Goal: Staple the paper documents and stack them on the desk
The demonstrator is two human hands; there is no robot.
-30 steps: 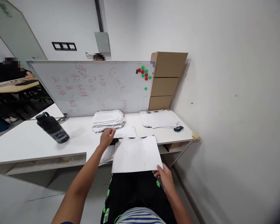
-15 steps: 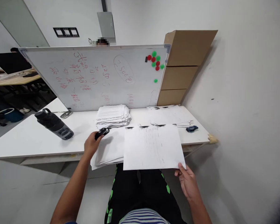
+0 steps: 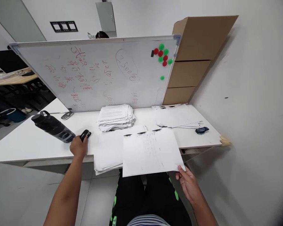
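Note:
Close beside the water bottle [image 3: 58,129], my left hand [image 3: 78,147] is closed around a black stapler [image 3: 85,135], low over the white table. My right hand [image 3: 186,182] pinches the near right corner of some white paper [image 3: 153,153] between thumb and fingers. Black smudges mark the far edge of that paper, and faint print shows on it. Partly under its left side lies another pile of paper [image 3: 108,150], which juts over the table's front edge. Behind that sits a taller, uneven paper stack [image 3: 116,117].
A whiteboard [image 3: 89,72] with red writing and magnets stands along the table's back. Cardboard boxes [image 3: 193,73] are stacked at its right. More sheets [image 3: 174,116] and a small dark-blue object [image 3: 202,130] lie on the right. A computer mouse [image 3: 66,115] rests behind the bottle.
My left hand has carried the stapler leftward, away from the papers to near the bottle. My right hand still grips the paper, which has shifted slightly down. The camera view has moved a little.

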